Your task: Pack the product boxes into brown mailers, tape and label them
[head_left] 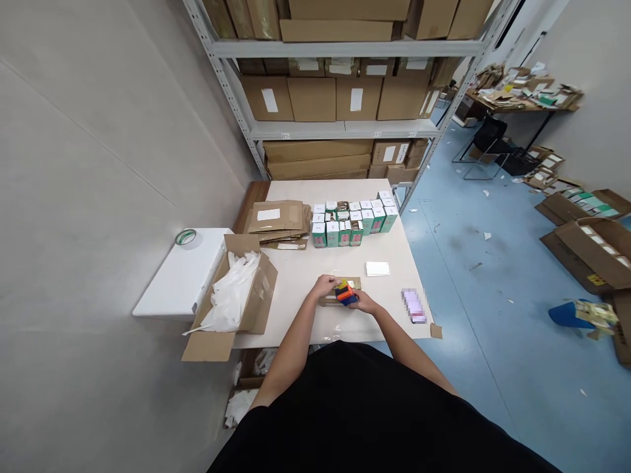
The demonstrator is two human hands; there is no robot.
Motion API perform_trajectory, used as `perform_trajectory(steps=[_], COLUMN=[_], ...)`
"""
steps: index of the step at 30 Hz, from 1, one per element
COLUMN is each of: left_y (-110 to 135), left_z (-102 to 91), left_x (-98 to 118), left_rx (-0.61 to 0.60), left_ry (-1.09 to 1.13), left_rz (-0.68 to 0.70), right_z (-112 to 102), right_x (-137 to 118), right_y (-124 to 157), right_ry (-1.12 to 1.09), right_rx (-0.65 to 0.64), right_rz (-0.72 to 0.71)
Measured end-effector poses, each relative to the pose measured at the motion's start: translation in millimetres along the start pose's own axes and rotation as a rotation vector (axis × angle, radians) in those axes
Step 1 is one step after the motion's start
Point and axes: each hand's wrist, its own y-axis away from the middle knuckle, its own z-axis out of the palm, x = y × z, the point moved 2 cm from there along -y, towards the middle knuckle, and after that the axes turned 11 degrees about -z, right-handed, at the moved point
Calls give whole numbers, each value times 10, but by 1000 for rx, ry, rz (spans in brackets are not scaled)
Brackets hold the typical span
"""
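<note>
A small brown cardboard box (355, 284) lies near the front edge of the pale table (305, 276). My left hand (324, 286) rests curled on its left end. My right hand (363, 302) is closed round an orange and blue tape dispenser (346, 293) pressed against the box's right side. Behind it stand several small green and white boxes (352, 220) in rows. A white card (377, 268) lies just right of the box, and a blurred flat thing (414, 305) lies by the table's right edge.
An open carton with white plastic bags (235, 289) sits at the table's left. Flattened cardboard (279, 220) is stacked behind it. A tape roll (186, 238) lies on a white side table. Metal shelving (345, 128) with cartons stands behind. Open cartons (586, 249) litter the blue floor at right.
</note>
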Motion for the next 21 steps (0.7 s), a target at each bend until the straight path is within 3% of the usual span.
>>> perform_trajectory(steps=[4,7,13,21], left_y=[10,39,90,128], left_z=[-87,-133,-199,-470], left_x=[-4,-51,-183,-392], left_rx=[154,194,338,453], left_ry=[-62,-88,-42,18], left_rz=[6,-15,-46,-114], right_z=[53,53,-140,-478], right_x=[-33,-19,23,-236], right_y=[-35,-63,-72,-168], right_ry=[16,86,210,524], right_rx=[112,188,231,61], right_rz=[51,77,146,220])
